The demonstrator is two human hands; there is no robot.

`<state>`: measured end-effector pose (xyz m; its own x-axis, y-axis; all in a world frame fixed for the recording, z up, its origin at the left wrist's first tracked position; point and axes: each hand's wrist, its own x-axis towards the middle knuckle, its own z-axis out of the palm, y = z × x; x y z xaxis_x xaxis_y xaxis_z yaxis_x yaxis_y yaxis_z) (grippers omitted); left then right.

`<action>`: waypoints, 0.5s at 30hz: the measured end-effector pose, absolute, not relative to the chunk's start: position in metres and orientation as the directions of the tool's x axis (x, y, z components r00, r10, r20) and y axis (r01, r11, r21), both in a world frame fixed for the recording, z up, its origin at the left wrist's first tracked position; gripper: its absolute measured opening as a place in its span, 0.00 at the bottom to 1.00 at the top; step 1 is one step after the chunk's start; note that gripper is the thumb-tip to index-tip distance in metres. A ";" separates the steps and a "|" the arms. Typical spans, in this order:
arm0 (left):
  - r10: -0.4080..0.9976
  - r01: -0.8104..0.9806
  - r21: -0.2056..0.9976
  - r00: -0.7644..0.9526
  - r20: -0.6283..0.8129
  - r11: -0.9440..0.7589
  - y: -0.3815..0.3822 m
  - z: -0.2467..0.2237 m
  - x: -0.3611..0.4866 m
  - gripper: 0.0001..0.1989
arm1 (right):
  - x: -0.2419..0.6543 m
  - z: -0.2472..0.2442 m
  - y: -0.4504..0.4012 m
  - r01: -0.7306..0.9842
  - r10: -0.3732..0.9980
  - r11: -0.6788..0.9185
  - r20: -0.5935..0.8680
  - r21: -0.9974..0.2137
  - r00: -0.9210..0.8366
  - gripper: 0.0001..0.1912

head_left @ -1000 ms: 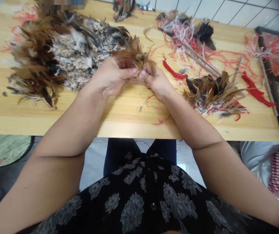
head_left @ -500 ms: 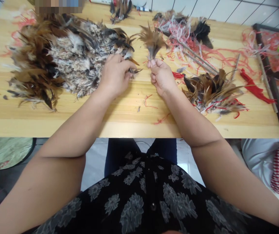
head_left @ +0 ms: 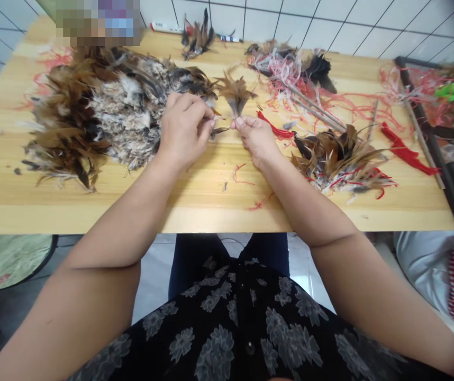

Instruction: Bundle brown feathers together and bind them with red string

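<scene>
My right hand [head_left: 256, 137] is closed, pinching the base of a small bunch of brown feathers [head_left: 235, 95], which fan out away from me above the table. To its left, my left hand [head_left: 187, 127] has thumb and fingers pressed together at the edge of a large feather pile [head_left: 127, 116]. What those fingers hold, if anything, is too small to make out. A dark feather [head_left: 221, 130] shows just beside the left fingertips. Right of my right wrist lies a heap of brown feather bunches [head_left: 338, 159], bound with red strips.
On the wooden table [head_left: 211, 211], tangled pink and white strips [head_left: 286, 74] lie with thin sticks [head_left: 318, 108] at the back. Red strips [head_left: 405, 151] are at right, near a black-edged tray [head_left: 429, 143]. A marker [head_left: 167, 27] and dark feathers [head_left: 199, 39] lie near the tiled wall.
The view has tilted up, showing more of the wall. My right hand and its feather bunch have come nearer to me and slightly left; the left hand stays by the pile, fingertips still together.
</scene>
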<state>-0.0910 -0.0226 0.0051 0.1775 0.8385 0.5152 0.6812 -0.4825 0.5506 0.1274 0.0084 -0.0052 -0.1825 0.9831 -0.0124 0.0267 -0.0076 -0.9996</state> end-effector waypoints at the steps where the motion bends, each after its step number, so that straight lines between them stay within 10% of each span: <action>1: 0.832 0.681 0.541 0.190 0.521 -0.494 -0.024 0.006 -0.090 0.10 | 0.127 -0.003 0.006 0.029 0.985 -0.001 -0.006 -1.000 -0.173 0.24; 15: 0.806 0.675 0.477 0.319 0.499 -0.563 -0.018 0.002 -0.089 0.13 | 0.127 -0.014 0.012 0.053 0.951 0.047 0.028 -0.997 -0.306 0.20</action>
<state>-0.0887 -0.0176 0.0020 0.3187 0.8056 0.4994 0.6748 -0.5628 0.4773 0.1274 0.0122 -0.0143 -0.3064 0.9515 0.0283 0.0530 0.0467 -0.9975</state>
